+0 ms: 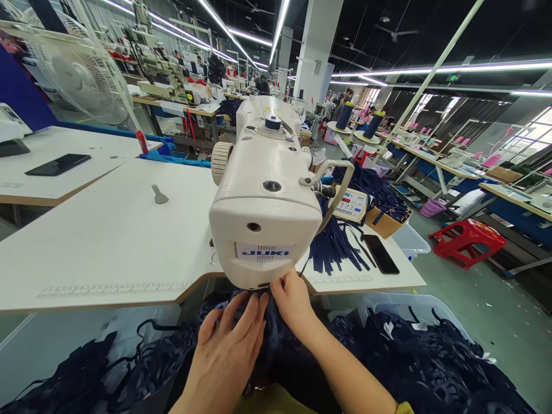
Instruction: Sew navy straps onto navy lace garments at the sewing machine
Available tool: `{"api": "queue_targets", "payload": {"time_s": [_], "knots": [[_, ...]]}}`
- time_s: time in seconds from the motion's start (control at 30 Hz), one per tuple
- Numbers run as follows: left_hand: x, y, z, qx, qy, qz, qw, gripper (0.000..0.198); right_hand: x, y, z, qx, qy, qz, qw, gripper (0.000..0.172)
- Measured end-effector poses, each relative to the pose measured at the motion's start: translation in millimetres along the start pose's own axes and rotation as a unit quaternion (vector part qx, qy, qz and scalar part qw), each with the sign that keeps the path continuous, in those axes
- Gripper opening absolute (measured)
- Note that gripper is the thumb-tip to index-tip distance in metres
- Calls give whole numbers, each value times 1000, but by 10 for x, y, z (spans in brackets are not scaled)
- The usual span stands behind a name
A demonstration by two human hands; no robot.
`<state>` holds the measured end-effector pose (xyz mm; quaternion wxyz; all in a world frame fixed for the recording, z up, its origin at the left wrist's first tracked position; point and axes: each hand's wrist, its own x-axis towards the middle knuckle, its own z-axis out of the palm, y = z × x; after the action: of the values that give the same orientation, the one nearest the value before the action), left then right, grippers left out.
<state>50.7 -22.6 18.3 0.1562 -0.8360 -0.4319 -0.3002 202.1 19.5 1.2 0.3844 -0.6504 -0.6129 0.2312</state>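
A white JUKI sewing machine (265, 230) stands right in front of me, its head hanging over my fingertips. Dark navy lace fabric (271, 325) lies beneath it and drapes down toward my lap. My left hand (235, 339) rests on this fabric, palm down with fingers stretched forward. Beside the needle end, my right hand (295, 302) is closed in a pinch on the fabric, its fingertips partly hidden by the machine head. The needle and presser foot are out of sight behind the head.
Navy strips (332, 247) and a phone (382, 254) lie right of the machine, near a control panel (351, 205). A flat metal piece (159, 195) sits on the white table (107, 230). A clear bin (431, 302) holds navy lace pieces. A red stool (470, 238) stands right.
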Motion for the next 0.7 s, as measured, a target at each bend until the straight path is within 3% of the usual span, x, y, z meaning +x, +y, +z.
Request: {"api": "queue_targets", "payload": {"time_s": [0.43,0.7], "knots": [[-33,20,27,49,4,8,999,33,-64,65,-50,36,-40,-31,998,15],[-24,-24,26,58,3,11,998,32,-163,487,-379,26,-80,-90,992,16]]}}
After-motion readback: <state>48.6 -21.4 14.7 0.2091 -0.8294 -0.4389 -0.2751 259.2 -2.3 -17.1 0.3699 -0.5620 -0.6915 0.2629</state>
